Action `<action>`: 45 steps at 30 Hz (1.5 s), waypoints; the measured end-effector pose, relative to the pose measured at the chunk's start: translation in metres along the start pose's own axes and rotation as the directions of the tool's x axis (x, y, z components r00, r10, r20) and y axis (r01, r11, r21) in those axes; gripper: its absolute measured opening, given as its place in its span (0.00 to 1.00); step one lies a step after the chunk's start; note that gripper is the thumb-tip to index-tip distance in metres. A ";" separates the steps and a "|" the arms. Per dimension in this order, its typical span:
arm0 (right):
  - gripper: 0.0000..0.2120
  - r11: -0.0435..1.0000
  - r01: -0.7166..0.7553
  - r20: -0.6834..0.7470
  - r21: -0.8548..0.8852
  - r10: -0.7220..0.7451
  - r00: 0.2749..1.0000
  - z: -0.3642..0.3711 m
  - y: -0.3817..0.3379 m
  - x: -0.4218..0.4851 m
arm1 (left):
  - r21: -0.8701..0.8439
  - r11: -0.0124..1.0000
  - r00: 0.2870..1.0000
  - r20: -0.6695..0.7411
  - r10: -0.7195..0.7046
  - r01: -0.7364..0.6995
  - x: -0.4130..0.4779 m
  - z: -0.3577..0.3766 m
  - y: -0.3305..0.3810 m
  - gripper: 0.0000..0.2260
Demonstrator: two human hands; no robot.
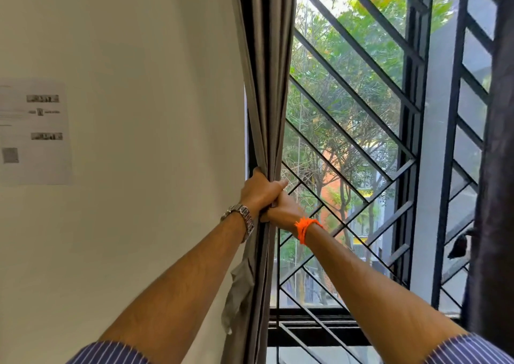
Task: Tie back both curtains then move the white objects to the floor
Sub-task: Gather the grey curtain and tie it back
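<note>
At nine o'clock a printed sheet hangs on the wall. Your left hand, watch at the wrist, clenches the gathered grey curtain, which runs from twelve o'clock down to six. Your right hand, orange thread on its wrist, touches the left hand just below it and seems to grasp the same folds. At three o'clock the dark curtain hangs beside the window grille.

diagonal window bars behind curtain
</note>
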State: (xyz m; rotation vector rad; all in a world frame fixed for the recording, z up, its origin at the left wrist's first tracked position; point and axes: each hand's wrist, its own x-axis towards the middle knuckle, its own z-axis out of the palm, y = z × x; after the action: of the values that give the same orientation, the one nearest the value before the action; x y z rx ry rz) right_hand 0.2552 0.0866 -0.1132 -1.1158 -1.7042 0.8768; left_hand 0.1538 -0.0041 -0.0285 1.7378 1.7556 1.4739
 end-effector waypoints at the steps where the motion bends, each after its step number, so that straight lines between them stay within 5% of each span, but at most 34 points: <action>1: 0.17 0.996 0.001 0.078 0.084 -0.007 0.997 0.003 -0.003 0.000 | -0.007 1.000 1.000 -0.012 0.002 -0.002 -0.001 0.000 -0.003 0.21; 6: 0.22 0.966 -0.013 0.265 0.257 -0.057 0.963 -0.002 -0.040 -0.061 | 0.083 0.996 0.993 -0.111 0.027 -0.018 -0.006 -0.007 -0.015 0.16; 12: 0.13 0.993 0.083 0.051 0.081 -0.087 0.995 0.017 -0.016 -0.054 | 0.122 0.992 0.990 -0.139 0.032 -0.014 -0.010 -0.004 -0.021 0.23; 22: 0.09 0.925 0.289 -0.122 -0.248 -0.325 0.938 0.030 -0.014 -0.053 | 0.159 0.987 0.993 -0.117 0.019 0.000 -0.008 -0.002 -0.038 0.16; 28: 0.09 0.950 0.262 -0.105 -0.168 -0.282 0.954 0.036 -0.011 -0.069 | 0.171 0.985 0.994 -0.108 0.014 0.005 -0.010 0.008 -0.037 0.14; 32: 0.29 0.962 0.263 -0.006 -0.073 -0.264 0.964 0.043 -0.006 -0.077 | 0.111 0.990 0.984 0.149 -0.100 0.084 -0.011 0.014 -0.034 0.40; 34: 0.40 0.961 0.257 -0.074 -0.098 -0.265 0.961 0.048 0.002 -0.075 | 0.036 0.981 0.928 0.319 -0.191 0.190 -0.015 0.016 -0.031 0.52; 36: 0.42 0.967 0.191 -0.130 -0.166 -0.214 0.968 0.053 0.012 -0.072 | 0.070 0.977 0.884 0.416 -0.212 0.201 -0.022 0.018 -0.031 0.57; 40: 0.47 0.947 0.105 -0.075 -0.303 -0.134 0.988 0.058 0.025 -0.070 | 0.181 0.973 0.805 0.551 -0.221 0.143 -0.030 0.014 -0.043 0.57; 45: 0.48 0.927 0.001 0.016 -0.374 0.006 1.000 0.049 0.030 -0.074 | 0.165 0.978 0.708 0.675 -0.206 0.127 -0.039 0.001 -0.074 0.36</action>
State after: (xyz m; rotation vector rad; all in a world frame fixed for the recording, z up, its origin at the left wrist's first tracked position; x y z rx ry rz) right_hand 0.2330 0.0239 -0.1792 -1.3630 -1.9363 0.5731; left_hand 0.1208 -0.0202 -0.1038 1.7877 1.5207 0.5214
